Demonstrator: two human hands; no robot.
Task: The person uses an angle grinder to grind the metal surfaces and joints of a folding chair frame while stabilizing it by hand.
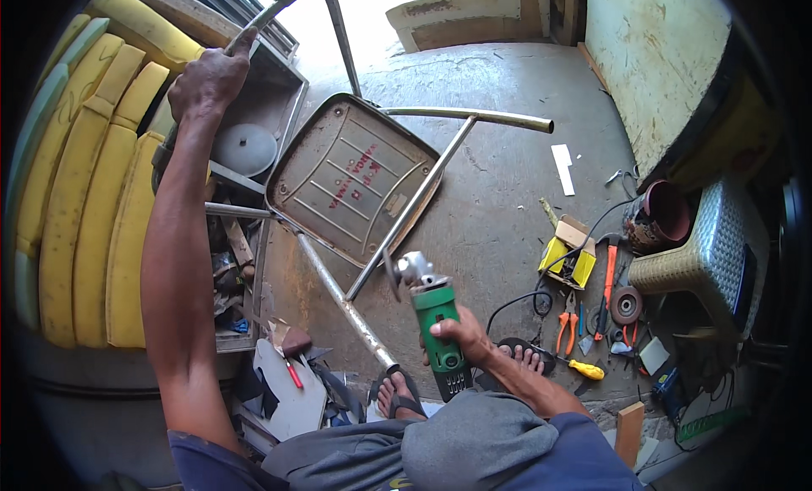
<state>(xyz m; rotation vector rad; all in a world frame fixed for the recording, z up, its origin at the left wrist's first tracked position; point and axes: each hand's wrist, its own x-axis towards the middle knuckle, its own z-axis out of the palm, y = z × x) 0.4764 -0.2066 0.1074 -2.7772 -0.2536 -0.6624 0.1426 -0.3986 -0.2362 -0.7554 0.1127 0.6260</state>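
Observation:
A metal chair (317, 174) lies tipped over on the floor in front of me, the underside of its seat and its tubular legs facing up. My left hand (211, 81) is closed around the bent tube of its frame at the upper left. In my right hand (461, 334) is a green angle grinder (437, 309), held by its body with the metal head pointing away from me. Its disc (392, 275) appears edge-on, close to the chair's cross tube (414, 208); whether they touch I cannot tell. One rusty leg (347, 305) reaches my sandalled left foot (397, 396).
Yellow cushions (93, 186) stand stacked at left beside a crate of scraps (228, 263). On the right lie a hammer (607, 284), orange-handled pliers (567, 323), a yellow-handled screwdriver (586, 370), a yellow box (569, 263) and a grinding wheel (626, 305). A black cord (541, 301) crosses the floor.

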